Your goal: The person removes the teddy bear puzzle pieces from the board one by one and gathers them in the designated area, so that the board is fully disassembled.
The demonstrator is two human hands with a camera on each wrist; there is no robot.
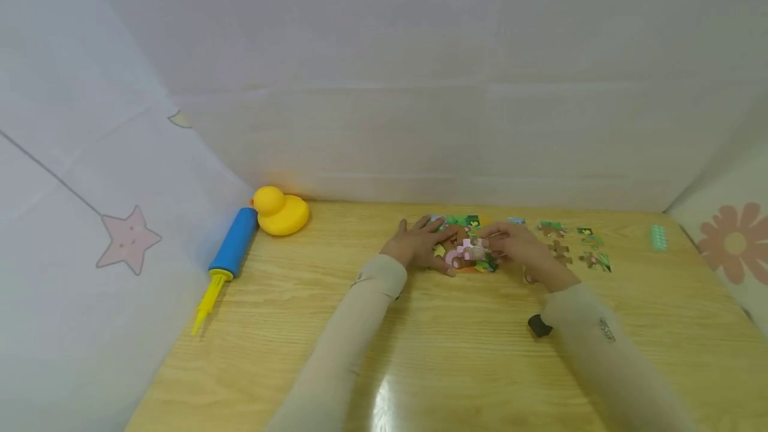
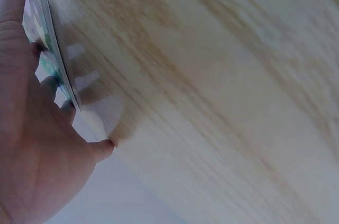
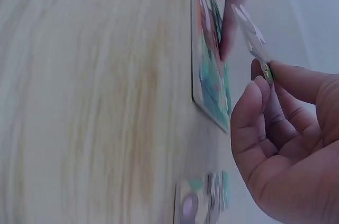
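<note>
A colourful jigsaw puzzle board (image 1: pixel 462 269) lies on the wooden table, partly hidden by both hands. My left hand (image 1: pixel 417 247) rests on its left side with the fingers spread; in the left wrist view the thumb and fingers reach along the board's edge. Above the board's right part, my right hand (image 1: pixel 517 247) pinches a jigsaw piece (image 3: pixel 251 34) between thumb and fingers. In the right wrist view that piece is raised and tilted, apart from the board (image 3: pixel 212 83).
Several loose jigsaw pieces (image 1: pixel 561 252) lie right of the board. Farther right is a mint-green bumpy block (image 1: pixel 658 237). A yellow rubber duck (image 1: pixel 281 212) and a blue-and-yellow hand pump (image 1: pixel 233 245) sit at left. A small black object (image 1: pixel 539 326) is beside the right sleeve.
</note>
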